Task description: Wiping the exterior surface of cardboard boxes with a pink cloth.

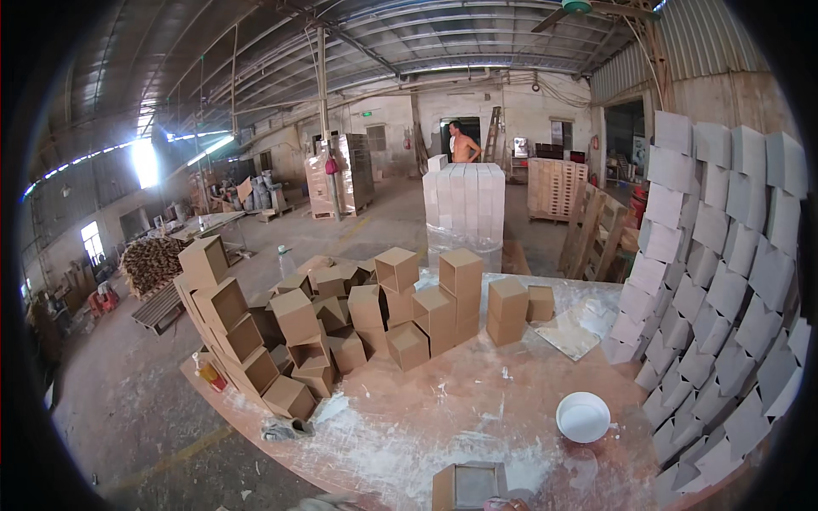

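Note:
A small cardboard box [444,490] with a brown side and a greyish face is at the table's near edge, cut off by the bottom of the view. Beside its lower right corner, the fingertips of my right hand [507,504] show, closed against the box. My left hand [328,503] is a blurred greyish shape at the bottom edge, left of the box; its fingers cannot be made out. A round white bowl [584,416] with white contents sits to the right, beyond the box.
Brown cardboard boxes [407,345] are piled across the table's far and left side. Tall stacks of grey-white boxes [714,226] line the right. White smears mark the tabletop [503,383]. A bottle [210,375] stands at the left edge. Behind a wrapped white stack [464,200] stands a person [463,146].

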`<state>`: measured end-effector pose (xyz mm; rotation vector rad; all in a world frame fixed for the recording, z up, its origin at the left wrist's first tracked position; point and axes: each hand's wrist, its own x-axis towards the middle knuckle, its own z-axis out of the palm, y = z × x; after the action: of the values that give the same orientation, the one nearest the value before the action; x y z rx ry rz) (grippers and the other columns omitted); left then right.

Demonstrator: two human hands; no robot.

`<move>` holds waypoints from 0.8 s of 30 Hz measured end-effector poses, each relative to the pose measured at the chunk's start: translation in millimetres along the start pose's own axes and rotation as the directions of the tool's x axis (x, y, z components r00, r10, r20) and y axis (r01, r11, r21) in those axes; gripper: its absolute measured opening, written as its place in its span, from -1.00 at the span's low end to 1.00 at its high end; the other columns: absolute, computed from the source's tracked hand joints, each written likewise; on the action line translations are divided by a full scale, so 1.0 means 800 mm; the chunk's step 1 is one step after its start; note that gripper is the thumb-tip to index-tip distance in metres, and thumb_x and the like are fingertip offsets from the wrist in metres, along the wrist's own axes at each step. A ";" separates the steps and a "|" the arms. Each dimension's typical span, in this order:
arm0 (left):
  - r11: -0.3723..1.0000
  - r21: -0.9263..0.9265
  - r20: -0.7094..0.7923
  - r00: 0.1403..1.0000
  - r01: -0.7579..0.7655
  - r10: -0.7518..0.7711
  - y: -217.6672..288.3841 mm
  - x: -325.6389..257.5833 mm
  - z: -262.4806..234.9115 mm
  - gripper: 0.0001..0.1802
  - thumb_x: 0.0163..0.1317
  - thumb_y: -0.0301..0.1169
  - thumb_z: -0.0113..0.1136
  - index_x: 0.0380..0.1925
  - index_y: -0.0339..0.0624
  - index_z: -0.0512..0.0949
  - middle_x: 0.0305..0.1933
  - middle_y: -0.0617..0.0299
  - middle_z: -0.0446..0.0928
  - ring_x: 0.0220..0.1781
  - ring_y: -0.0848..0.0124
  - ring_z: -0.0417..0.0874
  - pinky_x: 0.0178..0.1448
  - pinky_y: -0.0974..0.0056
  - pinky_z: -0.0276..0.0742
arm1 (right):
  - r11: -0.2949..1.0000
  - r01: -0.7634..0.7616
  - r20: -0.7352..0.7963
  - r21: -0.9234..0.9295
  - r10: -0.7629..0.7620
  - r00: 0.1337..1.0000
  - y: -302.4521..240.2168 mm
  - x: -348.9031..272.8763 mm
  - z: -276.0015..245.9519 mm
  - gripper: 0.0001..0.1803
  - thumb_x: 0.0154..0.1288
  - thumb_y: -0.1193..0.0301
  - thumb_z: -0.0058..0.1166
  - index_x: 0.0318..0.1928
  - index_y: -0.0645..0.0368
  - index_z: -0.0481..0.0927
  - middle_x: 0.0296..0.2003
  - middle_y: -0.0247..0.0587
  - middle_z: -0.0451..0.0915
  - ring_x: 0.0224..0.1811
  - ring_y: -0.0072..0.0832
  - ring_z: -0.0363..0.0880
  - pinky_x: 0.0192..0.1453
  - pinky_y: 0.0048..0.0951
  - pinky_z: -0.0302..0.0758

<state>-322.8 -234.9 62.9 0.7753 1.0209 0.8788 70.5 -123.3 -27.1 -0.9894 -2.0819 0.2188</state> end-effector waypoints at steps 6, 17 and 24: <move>0.918 -0.345 -0.083 0.981 -0.195 0.177 -0.088 0.130 0.079 -0.47 0.26 -0.46 0.00 0.25 -0.23 0.23 -0.19 0.18 0.49 -0.24 0.40 0.50 -0.11 0.34 0.44 | 0.986 -0.163 0.005 0.038 0.163 0.987 0.015 -0.015 0.007 -0.82 -0.09 0.49 0.00 -0.41 0.08 0.62 -0.38 -0.18 0.61 -0.36 -0.16 0.54 -0.26 -0.20 0.51; 0.970 -0.131 -0.145 0.972 -0.205 0.186 -0.122 0.185 0.105 -0.72 0.23 -0.20 0.15 -0.13 -0.06 0.51 -0.38 0.45 0.45 -0.36 0.62 0.42 -0.38 0.43 0.39 | 0.994 -0.107 -0.024 0.020 0.107 0.994 0.012 -0.014 0.017 -0.79 -0.07 0.50 0.05 -0.33 0.11 0.62 -0.35 -0.17 0.63 -0.35 -0.17 0.55 -0.25 -0.28 0.52; 1.000 -0.028 -0.241 0.971 -0.004 -0.002 -0.102 0.169 0.130 -0.73 0.22 -0.14 0.14 -0.24 -0.07 0.54 -0.43 0.35 0.50 -0.43 0.55 0.49 -0.37 0.46 0.42 | 0.996 -0.090 -0.112 0.015 0.091 0.990 0.025 -0.024 0.022 -0.81 -0.06 0.48 0.01 -0.36 0.10 0.62 -0.45 -0.14 0.60 -0.41 -0.16 0.55 -0.21 -0.25 0.52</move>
<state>-170.6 -164.4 -24.3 0.6556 1.2187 1.0034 76.4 -120.9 -59.1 -1.0669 -1.9343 0.2140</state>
